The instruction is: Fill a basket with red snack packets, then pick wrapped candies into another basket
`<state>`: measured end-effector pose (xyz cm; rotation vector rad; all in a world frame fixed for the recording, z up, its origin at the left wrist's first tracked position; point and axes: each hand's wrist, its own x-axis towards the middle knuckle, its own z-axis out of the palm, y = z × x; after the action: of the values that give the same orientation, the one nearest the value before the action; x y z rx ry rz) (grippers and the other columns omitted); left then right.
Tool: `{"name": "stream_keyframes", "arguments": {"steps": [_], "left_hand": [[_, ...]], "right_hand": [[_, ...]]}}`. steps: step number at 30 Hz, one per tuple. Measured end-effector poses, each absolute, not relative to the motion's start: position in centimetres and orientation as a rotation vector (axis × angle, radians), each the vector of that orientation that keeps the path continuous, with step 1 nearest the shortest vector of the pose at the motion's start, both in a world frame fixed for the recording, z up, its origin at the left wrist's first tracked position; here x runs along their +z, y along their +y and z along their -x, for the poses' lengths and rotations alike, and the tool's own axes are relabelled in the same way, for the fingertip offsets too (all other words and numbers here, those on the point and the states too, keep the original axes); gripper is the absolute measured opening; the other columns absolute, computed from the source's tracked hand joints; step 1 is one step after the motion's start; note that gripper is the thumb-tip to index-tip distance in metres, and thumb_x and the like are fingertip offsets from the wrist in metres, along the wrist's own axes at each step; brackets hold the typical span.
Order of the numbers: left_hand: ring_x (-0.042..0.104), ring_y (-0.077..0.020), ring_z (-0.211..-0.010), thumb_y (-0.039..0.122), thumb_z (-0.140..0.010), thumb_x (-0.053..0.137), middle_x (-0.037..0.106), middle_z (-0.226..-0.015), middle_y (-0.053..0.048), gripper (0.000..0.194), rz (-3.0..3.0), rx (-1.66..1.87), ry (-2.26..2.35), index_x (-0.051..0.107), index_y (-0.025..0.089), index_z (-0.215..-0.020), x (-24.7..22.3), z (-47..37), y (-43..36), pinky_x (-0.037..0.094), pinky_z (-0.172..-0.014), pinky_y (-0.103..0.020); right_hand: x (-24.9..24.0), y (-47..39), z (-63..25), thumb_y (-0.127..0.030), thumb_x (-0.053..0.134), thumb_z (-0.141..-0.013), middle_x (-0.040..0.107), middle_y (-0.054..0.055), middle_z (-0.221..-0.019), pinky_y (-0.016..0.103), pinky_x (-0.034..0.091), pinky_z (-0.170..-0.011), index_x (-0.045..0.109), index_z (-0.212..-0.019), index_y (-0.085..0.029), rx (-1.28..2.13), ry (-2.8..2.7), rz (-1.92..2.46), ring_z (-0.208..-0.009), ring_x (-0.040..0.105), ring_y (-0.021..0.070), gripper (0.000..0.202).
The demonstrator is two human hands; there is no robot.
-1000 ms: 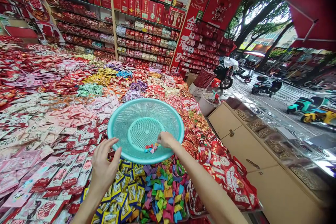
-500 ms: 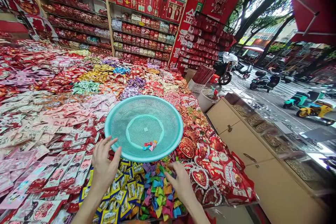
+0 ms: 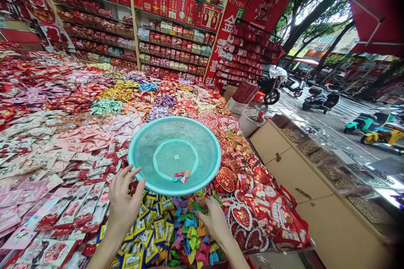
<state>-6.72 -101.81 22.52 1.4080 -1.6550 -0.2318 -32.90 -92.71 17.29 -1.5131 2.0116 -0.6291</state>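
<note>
A round turquoise plastic sieve basket (image 3: 135, 134) rests on the heaped sweets, with a few small wrapped candies (image 3: 181, 176) on its floor. Just left of its near rim is my left hand (image 3: 124, 195), fingers spread and nothing held. My right hand (image 3: 214, 220) hovers over the right edge of a pile of bright twist-wrapped candies (image 3: 189, 235), thumb and fingers apart; its fingertips are close to the pile, and I cannot tell if they touch it. Between my hands also lie yellow and blue wrapped sweets (image 3: 158, 229).
White-and-red packets (image 3: 75, 206) spread to the left. Red heart-shaped packs (image 3: 241, 216) lie to the right, beside a beige cabinet (image 3: 293, 176). Shelves of red boxes (image 3: 173, 6) stand behind; scooters (image 3: 322, 98) are parked outside on the right.
The view has shifted slightly, so the scene sits a little lower and further right. My right hand's fingers have moved slightly left and down over the candies. My left hand stays spread.
</note>
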Motion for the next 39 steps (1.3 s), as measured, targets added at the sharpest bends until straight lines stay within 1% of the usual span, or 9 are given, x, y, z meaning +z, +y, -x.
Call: {"name": "stream_keyframes", "arguments": {"steps": [3,6,9,12,16,20,26,31,39], "left_hand": [[0.045,-0.0315,-0.121,0.040,-0.089,0.048,0.056,-0.123,-0.013,0.031,-1.382,-0.257,-1.646,0.061,0.020,-0.108,23.5,7.4,-101.2,0.032,-0.102,-0.053],[0.048,-0.0258,-0.119,0.035,-0.089,0.052,0.058,-0.123,-0.009,0.026,-1.254,-0.389,-1.689,0.061,0.023,-0.109,24.9,8.8,-100.1,0.034,-0.103,-0.046],[0.053,-0.0190,-0.113,0.031,-0.090,0.051,0.062,-0.118,-0.004,0.022,-1.044,-0.754,-1.814,0.062,0.027,-0.109,26.4,10.6,-99.0,0.039,-0.099,-0.036],[0.055,-0.0183,-0.112,0.033,-0.090,0.050,0.066,-0.113,-0.004,0.021,-0.895,-1.137,-1.871,0.066,0.027,-0.103,27.8,12.5,-98.3,0.040,-0.097,-0.033],[0.058,-0.0205,-0.107,0.037,-0.088,0.052,0.068,-0.107,-0.005,0.022,-0.873,-1.396,-1.830,0.070,0.023,-0.089,28.8,13.9,-98.2,0.038,-0.098,-0.034],[0.060,-0.0196,-0.091,0.040,-0.086,0.054,0.068,-0.092,-0.006,0.027,-0.836,-1.533,-1.736,0.065,0.019,-0.073,28.4,14.3,-98.4,0.043,-0.085,-0.030],[0.052,-0.0148,-0.071,0.043,-0.085,0.055,0.062,-0.075,-0.001,0.029,-0.973,-1.578,-1.589,0.064,0.017,-0.078,27.4,14.3,-98.4,0.042,-0.066,-0.024],[0.050,-0.0144,-0.069,0.045,-0.083,0.056,0.059,-0.069,0.000,0.030,-1.009,-1.564,-1.570,0.064,0.017,-0.074,27.2,14.0,-98.4,0.040,-0.063,-0.023],[0.047,-0.0143,-0.068,0.045,-0.085,0.054,0.056,-0.070,0.000,0.030,-1.019,-1.521,-1.602,0.062,0.018,-0.075,26.7,12.9,-98.1,0.038,-0.063,-0.024]], "right_hand": [[18.8,-92.4,33.1,-0.034,0.067,-0.072,0.051,0.002,-0.079,0.030,0.034,-0.070,0.057,-0.075,-0.019,-0.789,1.846,1.350,-0.077,0.047,0.0186,0.018],[21.0,-91.9,32.7,-0.040,0.076,-0.066,0.051,-0.002,-0.071,0.026,0.031,-0.062,0.060,-0.077,-0.018,-0.937,1.457,0.934,-0.063,0.042,0.0112,0.029],[23.0,-91.6,31.8,-0.040,0.083,-0.059,0.055,-0.003,-0.071,0.021,0.029,-0.057,0.061,-0.077,-0.017,-0.996,1.054,0.519,-0.056,0.041,0.0056,0.037],[24.0,-91.8,31.0,-0.038,0.084,-0.060,0.057,-0.003,-0.070,0.019,0.029,-0.053,0.062,-0.076,-0.015,-1.003,0.796,0.394,-0.054,0.043,0.0041,0.036],[24.1,-92.0,30.5,-0.037,0.083,-0.063,0.058,-0.003,-0.070,0.019,0.031,-0.053,0.062,-0.075,-0.015,-0.976,0.700,0.398,-0.053,0.045,0.0040,0.032],[24.2,-91.8,30.1,-0.041,0.080,-0.065,0.059,-0.002,-0.071,0.020,0.032,-0.055,0.064,-0.079,-0.015,-0.959,0.746,0.444,-0.053,0.045,0.0044,0.033],[24.5,-91.7,29.1,-0.048,0.076,-0.068,0.049,-0.004,-0.065,0.022,0.027,-0.054,0.064,-0.073,-0.016,-1.128,1.141,0.792,-0.057,0.035,0.0071,0.034],[23.9,-92.0,29.0,-0.043,0.075,-0.069,0.044,-0.003,-0.069,0.024,0.027,-0.056,0.063,-0.065,-0.017,-1.236,1.291,0.963,-0.065,0.035,0.0098,0.029],[24.3,-92.2,29.1,-0.043,0.072,-0.072,0.042,-0.003,-0.067,0.024,0.027,-0.055,0.061,-0.062,-0.017,-1.223,1.319,1.031,-0.063,0.033,0.0102,0.030]]}}
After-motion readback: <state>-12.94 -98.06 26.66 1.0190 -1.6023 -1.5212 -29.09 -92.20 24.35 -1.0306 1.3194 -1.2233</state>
